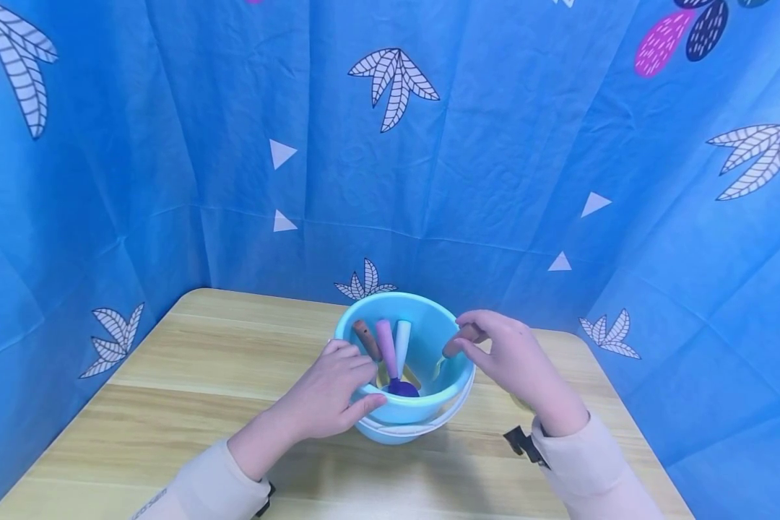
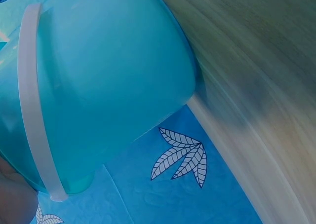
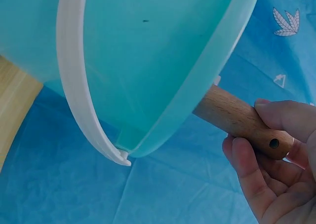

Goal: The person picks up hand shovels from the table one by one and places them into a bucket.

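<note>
A light-blue bucket [image 1: 396,412] with a white carrying handle [image 2: 32,100] stands on the table. My left hand [image 1: 328,393] grips its rim at the near left, the thumb lying along the outside. Over the right side of the rim, my right hand [image 1: 507,354] pinches the wooden handle [image 3: 239,118] of a utensil between thumb and fingers. The utensil's pale yellow-green lower part reaches into the bucket; its kind cannot be made out. Inside the bucket lean a wooden handle [image 1: 367,339], a lilac handle [image 1: 386,347] above a dark purple rounded head [image 1: 403,388], and a pale blue handle [image 1: 402,343].
The wooden table [image 1: 169,375] extends on both sides of the bucket. A blue patterned curtain [image 1: 390,180] hangs close behind it and along the sides. A small yellow thing [image 1: 520,402] shows partly beneath the right wrist.
</note>
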{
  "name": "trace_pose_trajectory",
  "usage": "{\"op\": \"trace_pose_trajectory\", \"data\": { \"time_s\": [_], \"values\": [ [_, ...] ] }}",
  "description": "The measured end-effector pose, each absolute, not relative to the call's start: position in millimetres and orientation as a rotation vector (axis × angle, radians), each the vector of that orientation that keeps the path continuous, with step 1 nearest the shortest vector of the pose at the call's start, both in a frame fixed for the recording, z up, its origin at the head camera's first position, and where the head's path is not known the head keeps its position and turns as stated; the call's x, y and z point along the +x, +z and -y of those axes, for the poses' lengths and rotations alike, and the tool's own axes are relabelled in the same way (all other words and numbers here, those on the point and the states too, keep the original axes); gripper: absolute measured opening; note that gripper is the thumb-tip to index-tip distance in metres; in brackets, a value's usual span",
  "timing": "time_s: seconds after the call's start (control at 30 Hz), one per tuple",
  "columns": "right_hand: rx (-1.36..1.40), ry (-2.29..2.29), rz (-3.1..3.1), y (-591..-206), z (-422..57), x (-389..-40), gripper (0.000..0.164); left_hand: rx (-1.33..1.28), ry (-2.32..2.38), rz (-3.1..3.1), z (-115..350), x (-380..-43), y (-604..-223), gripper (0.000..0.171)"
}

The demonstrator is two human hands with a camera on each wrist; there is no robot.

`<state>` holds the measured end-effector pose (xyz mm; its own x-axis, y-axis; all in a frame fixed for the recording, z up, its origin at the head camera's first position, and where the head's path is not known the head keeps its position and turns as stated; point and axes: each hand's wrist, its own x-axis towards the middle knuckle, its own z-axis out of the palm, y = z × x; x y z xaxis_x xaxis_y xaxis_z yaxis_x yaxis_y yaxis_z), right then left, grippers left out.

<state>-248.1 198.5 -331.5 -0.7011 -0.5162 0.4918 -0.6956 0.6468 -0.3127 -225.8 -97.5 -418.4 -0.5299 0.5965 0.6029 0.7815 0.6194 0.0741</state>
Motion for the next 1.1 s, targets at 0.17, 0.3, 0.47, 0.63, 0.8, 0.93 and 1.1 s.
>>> {"op": "trace_pose_trajectory", "data": {
  "time_s": [0.17,0.3,0.47,0.63,0.8,0.93,1.1],
  "values": [
    [0.957,0.682,2.555,-334.7,-194.1,-251.2,0.030,-1.084,-0.466,2.303,97.2,-225.7,-418.5,0.035],
    [0.951,0.666,2.586,-338.1,-191.3,-254.0,0.030,-1.087,-0.468,2.294,97.3,-225.6,-418.1,0.036],
    [0.952,0.661,2.634,-342.4,-188.5,-257.2,0.027,-1.090,-0.467,2.289,97.8,-225.2,-418.0,0.037],
    [0.925,0.631,2.701,-345.6,-185.6,-260.4,0.023,-1.089,-0.471,2.292,97.9,-225.3,-418.4,0.037],
    [0.932,0.618,2.732,-347.7,-183.7,-263.4,0.021,-1.086,-0.472,2.297,97.7,-225.6,-418.5,0.036],
    [0.981,0.600,2.726,-348.9,-181.7,-266.4,0.019,-1.087,-0.471,2.293,97.6,-225.8,-418.4,0.036],
    [1.026,0.583,2.728,-351.1,-179.7,-270.1,0.017,-1.092,-0.469,2.284,97.7,-226.0,-418.1,0.036]
  ]
}}
